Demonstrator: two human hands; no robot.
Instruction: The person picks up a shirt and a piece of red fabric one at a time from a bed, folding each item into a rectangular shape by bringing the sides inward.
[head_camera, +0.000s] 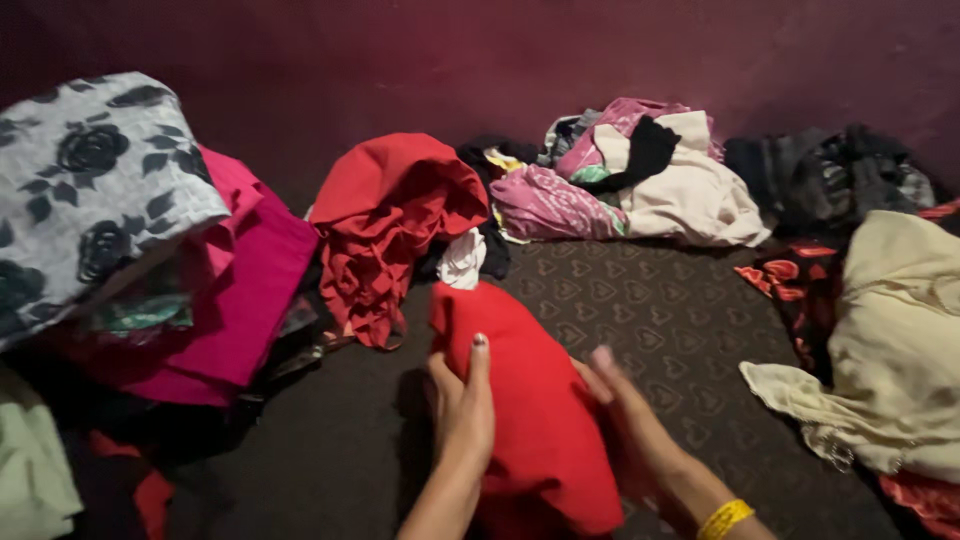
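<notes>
Two hands worked on one red garment (535, 400) in the middle of the dark carpet (690, 330), which had a pattern of hearts. The left hand (462, 410) lay along the left edge of this red cloth with its fingers closed loosely on the fabric, so its grip held the garment. The right hand (625, 420), with a yellow wristband (725, 518), pressed flat against the right side; its fingers were stretched out, and whether they pinched the cloth I could not tell. The garment looked already folded into a narrow long shape, so I judge this piece was nearly finished but not yet put away.

Much remained, as far as one could see. A crumpled red cloth (395, 225) lay just behind it, touching a small white piece (462, 258). Further back was a heap of pink and cream clothes (640, 175), and near it a dark pile (830, 175). At the right a cream garment (895, 350) was spread loosely. At the left stood a stack with a grey cloth with black roses (85, 190) over magenta fabric (245, 290); this one looked more ordered.
</notes>
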